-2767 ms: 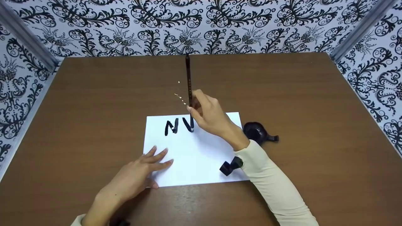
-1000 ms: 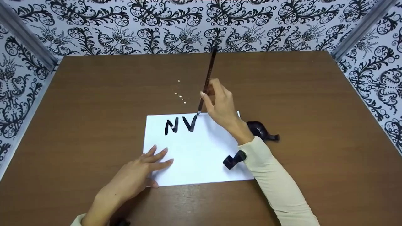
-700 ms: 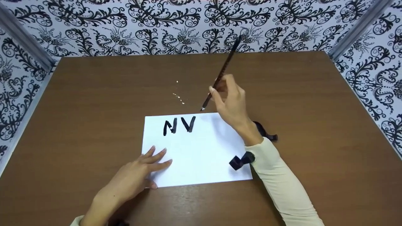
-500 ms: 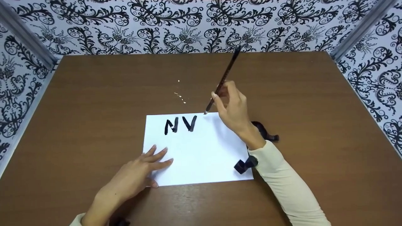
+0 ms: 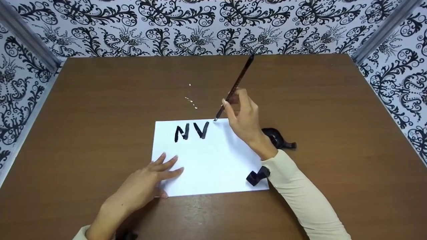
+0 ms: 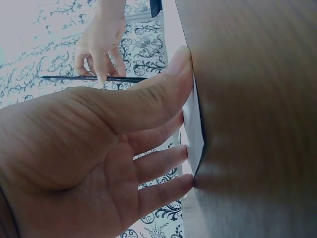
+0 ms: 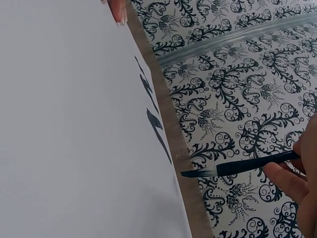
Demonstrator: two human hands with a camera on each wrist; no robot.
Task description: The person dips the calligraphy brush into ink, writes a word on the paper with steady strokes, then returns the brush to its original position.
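A white sheet of paper (image 5: 213,166) lies on the brown table, with the letters N (image 5: 181,132) and V (image 5: 201,130) painted in black near its far edge. My right hand (image 5: 245,118) pinches a dark paintbrush (image 5: 238,78) between thumb and fingers, its handle leaning to the far right. In the right wrist view the black-wetted bristles (image 7: 195,173) point at the paper's far edge, right of the V. My left hand (image 5: 143,183) rests with spread fingers on the paper's near left corner; in the left wrist view its fingertips (image 6: 184,153) press on the sheet.
Right of the paper sits a small black dish with a short handle (image 5: 288,145), partly behind my right wrist. Small pale flecks (image 5: 191,101) lie beyond the paper. Patterned black-and-white walls (image 5: 196,26) border the table. A black wrist camera (image 5: 258,176) hangs from my right sleeve.
The right hand finished the V's right stroke, lifted the brush off it and moved right, the handle tilting over to the right. The left hand stays in place.
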